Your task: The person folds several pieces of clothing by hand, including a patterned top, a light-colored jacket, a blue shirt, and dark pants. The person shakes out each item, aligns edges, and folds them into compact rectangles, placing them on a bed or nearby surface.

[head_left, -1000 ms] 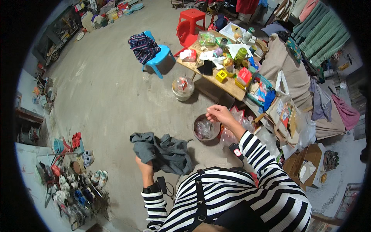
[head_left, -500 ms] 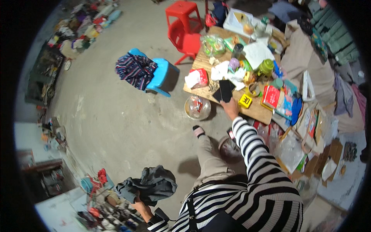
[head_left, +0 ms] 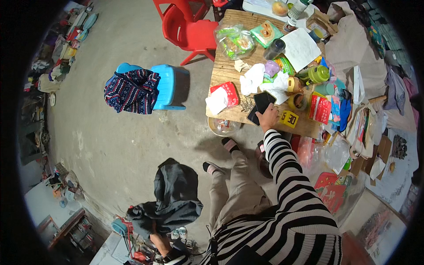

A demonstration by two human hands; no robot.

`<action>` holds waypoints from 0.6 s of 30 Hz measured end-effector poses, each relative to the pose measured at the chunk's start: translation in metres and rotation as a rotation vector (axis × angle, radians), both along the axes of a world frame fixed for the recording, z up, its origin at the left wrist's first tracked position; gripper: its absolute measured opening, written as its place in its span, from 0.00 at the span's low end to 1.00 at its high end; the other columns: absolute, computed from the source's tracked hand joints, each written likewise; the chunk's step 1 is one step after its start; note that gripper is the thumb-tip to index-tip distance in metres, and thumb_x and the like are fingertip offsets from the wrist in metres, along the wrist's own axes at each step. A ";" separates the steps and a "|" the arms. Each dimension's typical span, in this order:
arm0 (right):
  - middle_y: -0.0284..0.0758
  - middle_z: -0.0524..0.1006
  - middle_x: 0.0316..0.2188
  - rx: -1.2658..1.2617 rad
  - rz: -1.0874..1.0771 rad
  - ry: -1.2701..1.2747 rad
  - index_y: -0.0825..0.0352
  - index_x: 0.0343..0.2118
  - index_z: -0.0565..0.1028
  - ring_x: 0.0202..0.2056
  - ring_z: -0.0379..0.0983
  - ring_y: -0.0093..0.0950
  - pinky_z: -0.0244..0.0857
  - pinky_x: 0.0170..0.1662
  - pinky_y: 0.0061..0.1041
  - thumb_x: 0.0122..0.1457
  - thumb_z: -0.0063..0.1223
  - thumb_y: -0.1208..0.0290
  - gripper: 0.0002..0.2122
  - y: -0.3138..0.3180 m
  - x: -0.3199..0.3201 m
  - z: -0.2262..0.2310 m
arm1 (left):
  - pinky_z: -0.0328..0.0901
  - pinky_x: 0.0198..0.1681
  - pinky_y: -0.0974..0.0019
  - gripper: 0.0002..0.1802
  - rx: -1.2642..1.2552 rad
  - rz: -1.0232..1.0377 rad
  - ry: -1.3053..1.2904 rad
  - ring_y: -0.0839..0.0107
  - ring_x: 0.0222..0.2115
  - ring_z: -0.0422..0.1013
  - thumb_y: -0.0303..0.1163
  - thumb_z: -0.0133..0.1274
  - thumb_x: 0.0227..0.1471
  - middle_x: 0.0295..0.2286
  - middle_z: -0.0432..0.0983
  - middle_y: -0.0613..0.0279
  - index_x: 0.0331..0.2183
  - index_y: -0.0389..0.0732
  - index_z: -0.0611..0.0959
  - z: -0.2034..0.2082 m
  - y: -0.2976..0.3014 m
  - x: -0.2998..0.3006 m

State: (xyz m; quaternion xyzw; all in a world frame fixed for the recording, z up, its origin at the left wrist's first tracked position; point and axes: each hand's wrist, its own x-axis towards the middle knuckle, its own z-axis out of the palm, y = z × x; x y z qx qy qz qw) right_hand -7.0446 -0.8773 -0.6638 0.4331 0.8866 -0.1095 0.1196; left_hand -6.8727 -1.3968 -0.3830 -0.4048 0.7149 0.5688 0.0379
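And here's the left hand [head_left: 160, 243], low on the left, fingers clenched in a dark grey cloth [head_left: 176, 185] above the floor [head_left: 128, 163]! The cloth runs longest on a slant, from a bunched end at near left to a broad, loose flap pointing away from the person and slightly right. Soft, matt fabric, all deep folds and a rounded outer edge.

Over to the right hand [head_left: 268, 117], stretched out to the counter [head_left: 225, 73], fingers over the near end of a black phone [head_left: 264, 100]; whether they grip it or just touch it, I can't tell. That phone is a flat, glossy slab with rounded corners, its far end aimed away from the person. A second dark slab [head_left: 253, 116] sits just beside it, slanting near the counter's edge.

Bare, grained wood under them, a boxy yellow block [head_left: 289, 119] just right of the hand, crumpled white paper [head_left: 253, 79] beyond!
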 end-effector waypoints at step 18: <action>0.51 0.64 0.47 -0.113 -0.031 0.051 0.68 0.50 0.59 0.49 0.60 0.48 0.62 0.47 0.43 0.43 0.63 0.55 0.35 0.007 -0.003 0.005 | 0.61 0.46 0.67 0.21 0.149 0.231 0.009 0.64 0.40 0.68 0.16 0.44 0.51 0.43 0.72 0.51 0.49 0.34 0.71 -0.018 0.020 -0.062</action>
